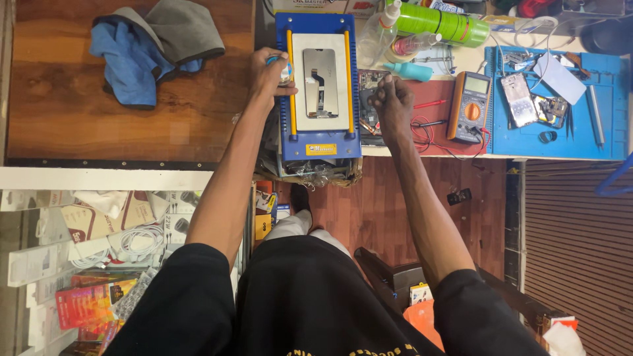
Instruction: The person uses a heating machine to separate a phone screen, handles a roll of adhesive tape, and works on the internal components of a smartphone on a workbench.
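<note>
- beside the phone panel (320, 82) on the blue machine (318, 142), left hand (269, 72) curls around a small roll (283, 68)
- right hand (390, 99), fingertips pinched together, just right of the machine, multimeter (469, 105) beyond

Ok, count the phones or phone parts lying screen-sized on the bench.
2 clearly: one phone panel on the blue heating plate between the left hand and right hand, and one opened phone on the blue mat. Clutter may hide more.

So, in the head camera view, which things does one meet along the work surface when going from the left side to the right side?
Blue and grey cloths → left hand → blue and yellow machine with a phone panel on it → right hand → orange multimeter → blue mat with phone parts.
</note>
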